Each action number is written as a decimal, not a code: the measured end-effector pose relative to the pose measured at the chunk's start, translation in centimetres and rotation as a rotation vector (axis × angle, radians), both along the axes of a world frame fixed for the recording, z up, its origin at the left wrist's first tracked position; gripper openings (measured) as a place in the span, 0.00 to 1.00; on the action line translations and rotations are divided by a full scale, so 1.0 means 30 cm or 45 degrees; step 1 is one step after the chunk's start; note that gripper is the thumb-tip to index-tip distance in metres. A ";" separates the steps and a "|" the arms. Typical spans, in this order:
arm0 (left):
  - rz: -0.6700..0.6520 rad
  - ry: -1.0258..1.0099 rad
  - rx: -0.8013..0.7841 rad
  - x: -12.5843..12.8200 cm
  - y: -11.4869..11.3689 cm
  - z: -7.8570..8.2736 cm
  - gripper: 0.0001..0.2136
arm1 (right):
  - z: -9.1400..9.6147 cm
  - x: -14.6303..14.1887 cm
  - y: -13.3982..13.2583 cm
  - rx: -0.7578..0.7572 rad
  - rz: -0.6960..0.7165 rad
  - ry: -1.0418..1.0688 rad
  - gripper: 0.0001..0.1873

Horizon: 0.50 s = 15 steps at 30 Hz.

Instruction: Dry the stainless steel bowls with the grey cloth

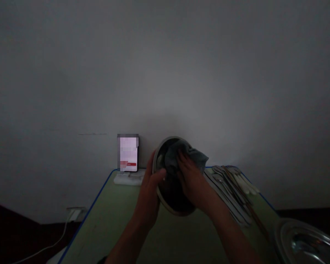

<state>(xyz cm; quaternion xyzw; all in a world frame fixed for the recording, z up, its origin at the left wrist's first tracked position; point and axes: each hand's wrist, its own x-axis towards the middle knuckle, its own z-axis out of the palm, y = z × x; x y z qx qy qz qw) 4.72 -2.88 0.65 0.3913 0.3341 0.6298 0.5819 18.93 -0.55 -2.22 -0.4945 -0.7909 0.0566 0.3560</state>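
Observation:
A round bowl (pixel 172 196) with a pale rim and a dark inside is tilted up above the table, its opening turned toward me and to the right. My left hand (pixel 150 190) grips its left side, the thumb over the rim and the other fingers mostly hidden behind. Against the inside of the bowl my right hand (pixel 191 179) presses a grey-blue cloth (pixel 172 157), fingers laid over it. One corner of the cloth sticks out past the bowl's right rim.
Knives, forks and chopsticks lie in a row on the green table (pixel 110 216) at right, beside white-handled utensils (pixel 246 183). A shiny metal basin (pixel 310 242) stands at lower right. A lit phone (pixel 128 154) leans on the wall behind a white block (pixel 128 179).

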 end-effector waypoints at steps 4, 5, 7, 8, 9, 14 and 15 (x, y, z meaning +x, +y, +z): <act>-0.130 -0.097 0.000 0.004 0.002 -0.012 0.23 | 0.034 -0.042 -0.027 -0.124 0.255 0.180 0.30; -0.139 -0.116 -0.025 -0.002 0.003 -0.009 0.21 | 0.052 -0.054 -0.044 -0.164 0.329 0.213 0.30; -0.111 -0.149 -0.106 -0.016 0.004 0.006 0.17 | 0.092 -0.069 -0.080 -0.244 0.497 0.231 0.30; -0.089 -0.163 -0.153 -0.024 0.003 0.017 0.16 | 0.114 -0.071 -0.097 -0.278 0.598 0.214 0.30; -0.065 -0.176 -0.196 -0.031 0.003 0.031 0.15 | 0.134 -0.068 -0.111 -0.297 0.687 0.205 0.29; 0.082 -0.182 -0.145 -0.056 0.010 0.076 0.10 | 0.180 -0.020 -0.136 -0.352 0.841 0.193 0.19; 0.103 -0.169 -0.077 -0.060 0.014 0.075 0.08 | 0.175 -0.015 -0.136 -0.335 0.766 0.158 0.17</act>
